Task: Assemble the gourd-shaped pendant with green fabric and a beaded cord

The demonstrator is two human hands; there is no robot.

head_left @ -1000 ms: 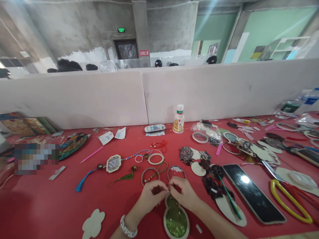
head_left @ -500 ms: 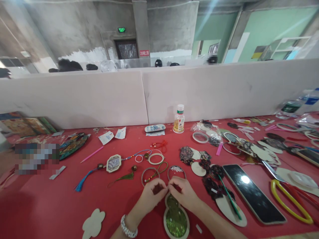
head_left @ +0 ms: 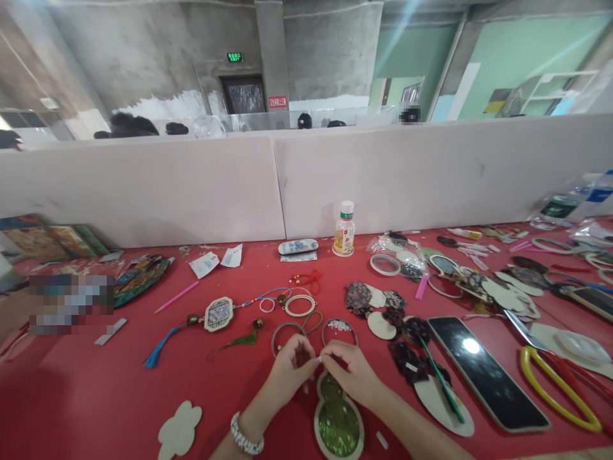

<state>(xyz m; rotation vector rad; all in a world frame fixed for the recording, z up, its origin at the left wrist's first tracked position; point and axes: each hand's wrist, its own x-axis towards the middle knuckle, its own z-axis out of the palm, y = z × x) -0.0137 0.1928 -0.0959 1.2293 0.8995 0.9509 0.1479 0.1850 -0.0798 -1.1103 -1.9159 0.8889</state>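
Observation:
My left hand (head_left: 292,363) and my right hand (head_left: 348,369) meet above the top of a green gourd-shaped piece (head_left: 339,427) with a pale rim, lying on the red table. Both hands are closed in a pinch, fingertips almost touching. Something tiny and whitish shows between them, too small to name. A ring frame (head_left: 282,329) lies just beyond my left hand, partly hidden by it. Past my right hand is a round dish (head_left: 357,338) with small white beads (head_left: 340,325) in it. An olive cord loop (head_left: 313,321) lies between the two rings.
A phone (head_left: 488,374), yellow-handled scissors (head_left: 558,390) and dark fabric pieces (head_left: 407,364) lie to the right. Leftward are a tasselled pendant (head_left: 219,314), a pink pencil (head_left: 177,297) and a pale flower-shaped piece (head_left: 181,429). A bottle (head_left: 343,233) stands before the white partition (head_left: 383,179).
My left hand has shifted slightly and its fingers have changed pose, covering more of the olive cord. A small whitish spot now shows at the fingertips. My right hand has barely moved.

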